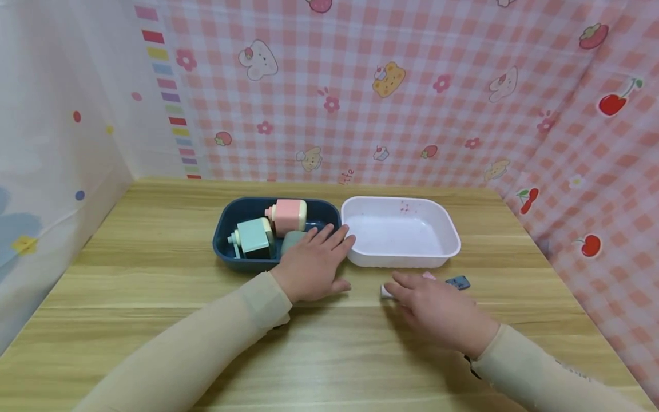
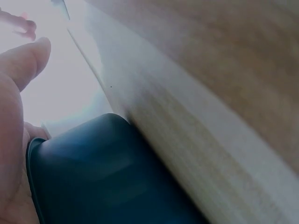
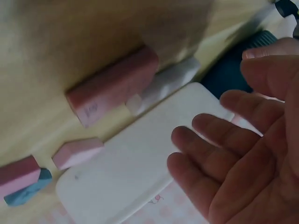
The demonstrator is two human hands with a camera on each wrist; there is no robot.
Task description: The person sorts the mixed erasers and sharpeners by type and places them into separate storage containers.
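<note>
The right hand [image 1: 440,312], fingers loosely spread, holds nothing; near it, right of the middle of the surface [image 1: 329,366], a reddish block [image 3: 114,84] lies long axis roughly parallel to the far edge. The left hand [image 1: 314,266] spreads over the blue tray's [image 1: 247,265] near right corner.

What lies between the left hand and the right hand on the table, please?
In the head view, bare table nearest the left hand, then a white block partly hidden by the right hand.
</note>
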